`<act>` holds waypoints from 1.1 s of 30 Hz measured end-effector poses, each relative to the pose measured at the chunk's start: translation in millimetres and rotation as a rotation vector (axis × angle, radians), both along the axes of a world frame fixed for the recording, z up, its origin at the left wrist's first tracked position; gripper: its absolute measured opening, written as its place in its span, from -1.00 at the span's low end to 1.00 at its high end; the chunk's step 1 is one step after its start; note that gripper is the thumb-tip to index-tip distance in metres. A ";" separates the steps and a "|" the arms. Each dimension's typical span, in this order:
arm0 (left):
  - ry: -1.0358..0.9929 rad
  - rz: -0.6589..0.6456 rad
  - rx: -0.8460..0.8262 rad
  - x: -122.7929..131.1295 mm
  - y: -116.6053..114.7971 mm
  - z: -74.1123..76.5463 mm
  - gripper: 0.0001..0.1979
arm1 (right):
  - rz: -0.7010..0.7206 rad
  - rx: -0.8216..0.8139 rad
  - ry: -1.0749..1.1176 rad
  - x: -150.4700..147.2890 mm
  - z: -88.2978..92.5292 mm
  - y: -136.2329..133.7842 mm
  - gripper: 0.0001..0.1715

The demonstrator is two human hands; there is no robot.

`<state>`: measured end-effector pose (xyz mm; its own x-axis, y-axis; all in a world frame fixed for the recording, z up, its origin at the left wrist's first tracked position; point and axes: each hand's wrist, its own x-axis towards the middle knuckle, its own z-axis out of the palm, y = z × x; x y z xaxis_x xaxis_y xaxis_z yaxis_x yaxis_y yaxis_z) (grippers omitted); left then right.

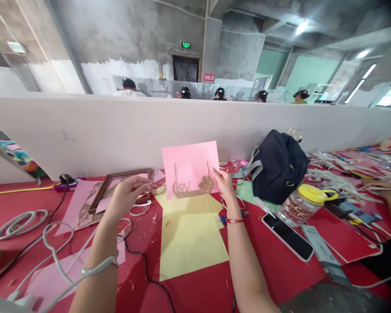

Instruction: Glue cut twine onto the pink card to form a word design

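Observation:
My right hand (224,183) grips the right edge of a pink paper sheet (190,158), thumb in front, and holds it up above the table. Brown line work is on the sheet: letters like "lov", two upright strokes, a bottom band and a filled brown shape at lower right. To the left of the sheet, my left hand (130,194) hovers with its fingertips drawn together; anything between them is too small to make out. A pale yellow sheet (192,248) lies on the table below. Beside my left hand is a brown frame (101,191) over pink paper.
Cables (146,265) and a white cord loop cross the red table (143,291) at left. On the right are a phone (288,237), a yellow-lidded bottle (301,208), a dark bag (280,163) and another person's hand (378,187). A white partition (117,134) stands behind.

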<state>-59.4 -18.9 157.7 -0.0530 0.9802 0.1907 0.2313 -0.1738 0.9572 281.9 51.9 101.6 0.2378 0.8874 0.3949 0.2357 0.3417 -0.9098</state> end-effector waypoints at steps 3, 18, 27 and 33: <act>0.061 0.056 0.083 -7.9 -9.3 7.8 -0.48 | 0.013 -0.071 -0.024 2.6 -2.9 -8.7 -0.28; 0.542 -0.123 0.084 -22.1 -27.0 15.2 -0.51 | 0.199 -0.504 -0.198 -3.6 -70.7 -111.0 -0.54; 0.669 -0.072 0.039 -35.3 -9.3 -20.7 -0.68 | 0.215 -0.518 0.037 29.2 -53.8 -116.6 -0.49; 0.627 -0.074 0.033 -21.7 17.5 -55.7 -0.67 | 0.216 -0.516 0.253 44.8 -42.0 -122.0 -0.37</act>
